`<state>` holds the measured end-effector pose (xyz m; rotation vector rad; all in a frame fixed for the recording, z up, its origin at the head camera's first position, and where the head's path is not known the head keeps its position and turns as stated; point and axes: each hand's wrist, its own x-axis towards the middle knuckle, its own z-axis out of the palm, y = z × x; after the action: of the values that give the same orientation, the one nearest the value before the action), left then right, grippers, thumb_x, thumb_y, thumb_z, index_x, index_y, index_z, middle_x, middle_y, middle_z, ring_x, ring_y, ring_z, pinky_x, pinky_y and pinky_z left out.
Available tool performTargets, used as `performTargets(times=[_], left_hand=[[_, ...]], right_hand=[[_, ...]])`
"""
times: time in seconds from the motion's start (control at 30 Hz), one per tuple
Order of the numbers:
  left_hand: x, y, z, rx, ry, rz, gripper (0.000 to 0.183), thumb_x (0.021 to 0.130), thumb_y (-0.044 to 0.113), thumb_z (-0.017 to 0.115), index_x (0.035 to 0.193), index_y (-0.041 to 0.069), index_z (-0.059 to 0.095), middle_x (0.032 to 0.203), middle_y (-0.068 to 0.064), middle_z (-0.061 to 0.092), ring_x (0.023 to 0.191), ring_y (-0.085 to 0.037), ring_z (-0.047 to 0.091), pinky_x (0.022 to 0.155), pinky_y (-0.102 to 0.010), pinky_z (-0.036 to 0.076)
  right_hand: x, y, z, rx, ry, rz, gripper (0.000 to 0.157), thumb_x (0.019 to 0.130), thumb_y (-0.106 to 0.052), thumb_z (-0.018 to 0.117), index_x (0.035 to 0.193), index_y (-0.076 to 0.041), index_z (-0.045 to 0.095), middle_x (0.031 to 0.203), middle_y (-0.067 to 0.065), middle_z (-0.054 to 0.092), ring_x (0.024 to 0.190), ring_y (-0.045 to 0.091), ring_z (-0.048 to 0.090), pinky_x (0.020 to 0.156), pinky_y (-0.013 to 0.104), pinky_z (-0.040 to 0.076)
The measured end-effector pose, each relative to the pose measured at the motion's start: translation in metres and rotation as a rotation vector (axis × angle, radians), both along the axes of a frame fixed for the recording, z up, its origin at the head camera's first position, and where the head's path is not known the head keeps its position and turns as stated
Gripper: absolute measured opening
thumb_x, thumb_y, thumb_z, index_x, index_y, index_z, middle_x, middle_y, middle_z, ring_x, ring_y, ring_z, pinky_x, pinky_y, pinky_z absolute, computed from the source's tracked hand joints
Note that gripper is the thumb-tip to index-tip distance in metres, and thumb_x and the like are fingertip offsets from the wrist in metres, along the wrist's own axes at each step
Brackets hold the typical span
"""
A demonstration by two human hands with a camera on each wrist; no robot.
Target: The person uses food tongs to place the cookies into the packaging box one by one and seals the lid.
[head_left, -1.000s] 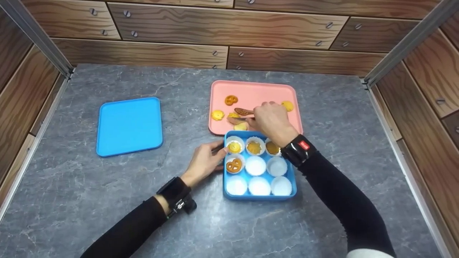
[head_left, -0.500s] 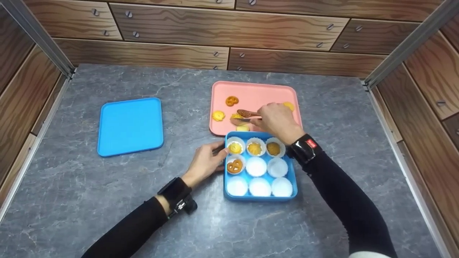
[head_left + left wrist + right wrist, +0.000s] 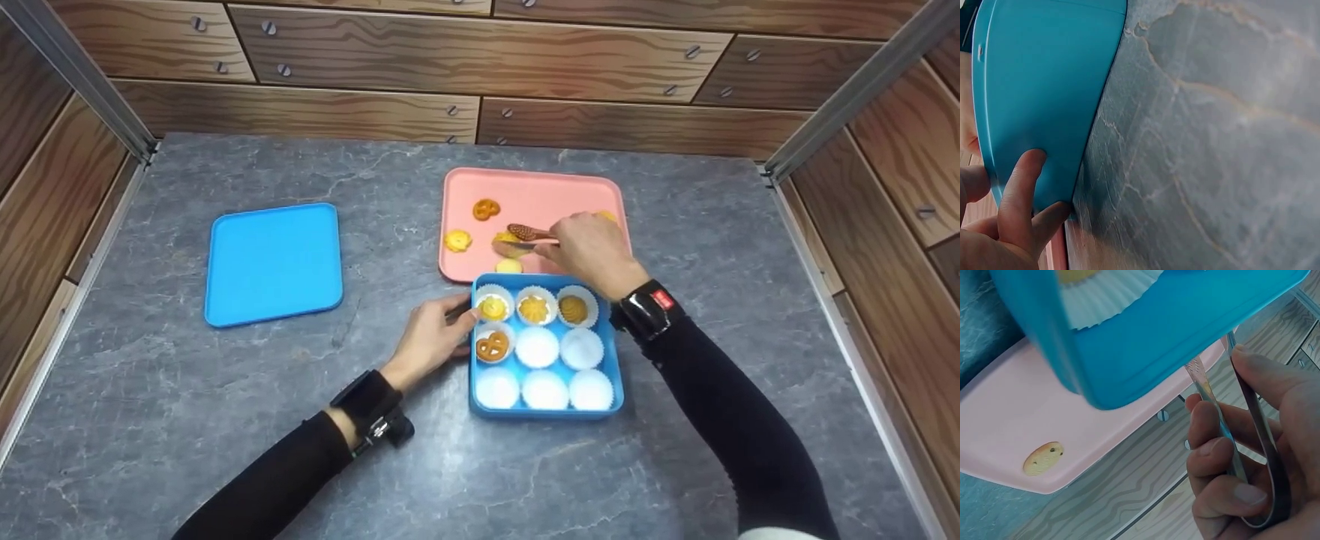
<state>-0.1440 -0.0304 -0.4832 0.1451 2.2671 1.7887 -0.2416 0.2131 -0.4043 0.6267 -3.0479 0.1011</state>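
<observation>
My right hand (image 3: 592, 251) grips metal tongs (image 3: 1256, 413) with wide, patterned tips. Over the pink tray (image 3: 547, 187), the tong tips stand on either side of a yellow cookie (image 3: 508, 237), partly hidden by them. My left hand (image 3: 427, 337) rests against the left side of the blue box (image 3: 551, 413), its thumb at the rim and fingers pressing the outer wall, as the left wrist view shows. White paper cups stand inside the box. Cookies lie in the three back cups, and a pretzel (image 3: 493, 346) lies in the left cup of the middle row.
Also on the tray are a pretzel (image 3: 486, 209), a flower-shaped yellow cookie (image 3: 457, 241), a pale round one (image 3: 509, 266) and a spotted cookie (image 3: 1043, 459) at the right. A flat blue lid (image 3: 274, 266) lies to the left. Wood-patterned walls border the grey table.
My right hand has shifted to the right with the tongs, and the yellow cookie between their tips has moved right with them. The left hand stays at the box.
</observation>
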Motion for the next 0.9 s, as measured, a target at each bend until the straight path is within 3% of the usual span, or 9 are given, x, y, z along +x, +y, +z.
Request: performTargets(times=[0.13, 0.3, 0.5, 0.9], left_hand=[[0.001, 0.000, 0.000, -0.009, 0.015, -0.001, 0.048, 0.103, 0.019, 0.065, 0.145, -0.002, 0.056, 0.136, -0.020, 0.065, 0.101, -0.023, 0.074, 0.069, -0.027, 0.067], [0.001, 0.000, 0.000, 0.024, -0.019, -0.003, 0.050, 0.103, 0.018, 0.065, 0.146, -0.003, 0.054, 0.139, -0.022, 0.062, 0.099, -0.025, 0.075, 0.069, -0.030, 0.068], [-0.001, -0.001, 0.001, -0.002, -0.016, 0.004, 0.048, 0.103, 0.017, 0.065, 0.146, -0.002, 0.055, 0.140, -0.023, 0.062, 0.096, -0.024, 0.075, 0.069, -0.029, 0.068], [0.000, -0.002, 0.000, 0.029, -0.037, 0.006, 0.049, 0.102, 0.016, 0.066, 0.147, -0.002, 0.054, 0.137, -0.023, 0.063, 0.091, -0.026, 0.076, 0.068, -0.031, 0.068]], right_hand=[[0.000, 0.004, -0.003, -0.016, 0.012, 0.006, 0.034, 0.097, -0.035, 0.075, 0.084, -0.004, 0.077, 0.070, 0.007, 0.067, 0.064, 0.024, 0.060, 0.054, 0.041, 0.053], [0.001, 0.012, -0.003, -0.061, 0.012, 0.018, 0.033, 0.098, -0.035, 0.074, 0.092, -0.002, 0.079, 0.075, 0.009, 0.070, 0.065, 0.023, 0.059, 0.055, 0.037, 0.050], [0.004, 0.021, 0.004, -0.078, 0.008, 0.000, 0.034, 0.098, -0.036, 0.073, 0.101, -0.003, 0.080, 0.080, 0.008, 0.072, 0.064, 0.021, 0.058, 0.053, 0.033, 0.047], [0.027, 0.043, 0.013, -0.148, -0.017, 0.005, 0.035, 0.100, -0.033, 0.071, 0.113, -0.002, 0.078, 0.082, 0.009, 0.068, 0.063, 0.019, 0.057, 0.053, 0.033, 0.048]])
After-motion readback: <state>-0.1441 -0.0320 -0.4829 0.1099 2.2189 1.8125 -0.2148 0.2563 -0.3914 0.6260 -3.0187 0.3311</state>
